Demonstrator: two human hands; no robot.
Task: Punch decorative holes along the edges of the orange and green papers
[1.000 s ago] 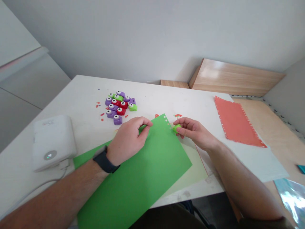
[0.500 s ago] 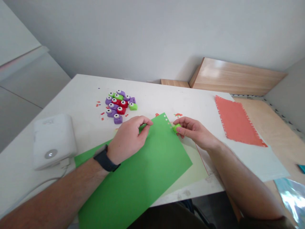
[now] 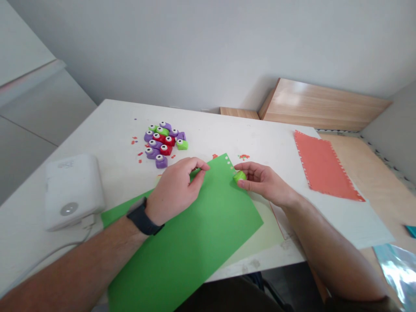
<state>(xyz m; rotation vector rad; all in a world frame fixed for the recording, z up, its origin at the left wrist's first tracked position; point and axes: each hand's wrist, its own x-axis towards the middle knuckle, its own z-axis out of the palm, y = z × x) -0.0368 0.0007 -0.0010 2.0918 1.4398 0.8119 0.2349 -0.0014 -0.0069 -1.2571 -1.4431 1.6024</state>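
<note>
your left hand (image 3: 177,188) lies on the green sheet (image 3: 195,236), thumb and fingers pinched together on the sheet's far edge, close to its far corner. there is a dark watch (image 3: 143,216) on that wrist. your right hand (image 3: 264,182) is just across that corner, its fingers and thumb closed around a small green punch (image 3: 239,176). the punch sits right at the sheet's right edge, beside a short row of small holes (image 3: 229,163) cut along that edge.

the green sheet lies at an angle over the near edge of the desk (image 3: 107,121), and its near corner hangs past that edge. a pale sheet (image 3: 264,234) shows from under its right side.

toward the far left part of the desk a pile of punches (image 3: 164,141), purple, red and green, lies bunched together, well apart from your hands. small red paper bits (image 3: 243,157) lie scattered just beyond your right hand, and more around the pile.

a white box (image 3: 73,190) with a cable stands at the left edge. an orange sheet (image 3: 323,167) with a dotted border lies flat near the right edge.
</note>
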